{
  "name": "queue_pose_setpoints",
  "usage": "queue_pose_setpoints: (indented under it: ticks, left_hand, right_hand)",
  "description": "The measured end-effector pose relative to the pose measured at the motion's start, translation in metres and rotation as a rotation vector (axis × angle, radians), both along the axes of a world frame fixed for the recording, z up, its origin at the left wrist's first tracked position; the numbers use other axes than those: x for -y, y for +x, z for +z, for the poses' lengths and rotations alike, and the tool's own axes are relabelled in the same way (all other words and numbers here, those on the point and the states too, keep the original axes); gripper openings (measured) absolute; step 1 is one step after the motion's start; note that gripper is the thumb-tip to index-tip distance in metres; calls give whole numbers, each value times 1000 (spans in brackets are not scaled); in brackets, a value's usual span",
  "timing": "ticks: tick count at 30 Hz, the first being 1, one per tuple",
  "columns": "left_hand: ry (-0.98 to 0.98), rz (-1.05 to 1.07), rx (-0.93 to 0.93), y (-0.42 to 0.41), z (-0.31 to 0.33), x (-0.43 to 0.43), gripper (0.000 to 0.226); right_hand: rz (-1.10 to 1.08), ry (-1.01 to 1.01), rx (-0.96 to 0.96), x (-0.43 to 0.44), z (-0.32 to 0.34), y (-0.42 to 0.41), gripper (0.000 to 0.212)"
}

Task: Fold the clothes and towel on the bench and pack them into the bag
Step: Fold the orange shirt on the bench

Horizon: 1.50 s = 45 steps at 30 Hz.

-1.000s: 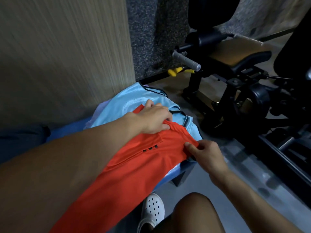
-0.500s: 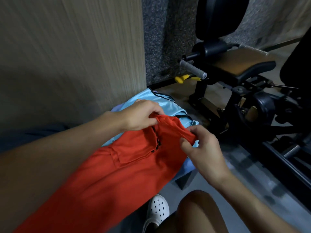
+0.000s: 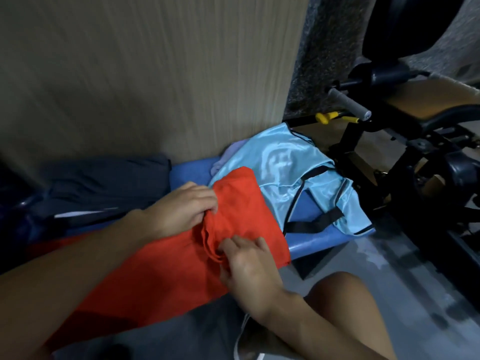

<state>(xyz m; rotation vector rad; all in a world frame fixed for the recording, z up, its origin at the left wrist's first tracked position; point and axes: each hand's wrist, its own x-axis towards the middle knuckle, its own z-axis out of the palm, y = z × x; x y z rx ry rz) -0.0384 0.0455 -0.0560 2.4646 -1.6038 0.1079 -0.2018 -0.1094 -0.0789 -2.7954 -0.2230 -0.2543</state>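
Observation:
An orange-red garment point(image 3: 161, 263) lies along the blue bench point(image 3: 309, 240), its far end doubled back over itself. My left hand point(image 3: 181, 206) pinches the folded edge near the top of the fold. My right hand point(image 3: 246, 266) grips the same bunched edge lower down, nearer to me. Behind the fold a shiny light-blue vest with black trim point(image 3: 285, 165) is spread over the bench's far end, with a pale lilac cloth point(image 3: 228, 154) showing under it. A dark navy garment point(image 3: 104, 185) lies at the bench's back left, by the wall.
A wood-grain wall point(image 3: 155, 74) stands right behind the bench. Black gym machinery point(image 3: 415, 157) with a grey handle point(image 3: 348, 105) and a yellow pin point(image 3: 327, 117) crowds the right side. My bare knee point(image 3: 345, 294) is at the lower right, over grey floor.
The far end of the orange garment has been turned back toward me into a fold. Both hands moved nearer to me with the edge, and the view shifted left.

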Motion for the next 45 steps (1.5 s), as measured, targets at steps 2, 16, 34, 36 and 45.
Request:
queue_pose_setpoints:
  ticks: [2,16,34,36,45]
  left_hand:
    - [-3,21,26,-5,-15,-16,22]
    - [0,291,48,-33,-25,26,63]
    - [230,348,-18,8,-71,44,67]
    - [220,364,-19,0,-65,39,68]
    - [-91,681,9,-90,-67,-110,54]
  right_hand:
    - [24,-45,8,-8,-10,-3,22]
    - [-230,-110,14,25,-25,13,59]
    - [-46,-301,-102,42,-64,31,71]
    - [-42,-314,-104,44,-63,30,71]
    - [160,-406,-72,38,-52,26,66]
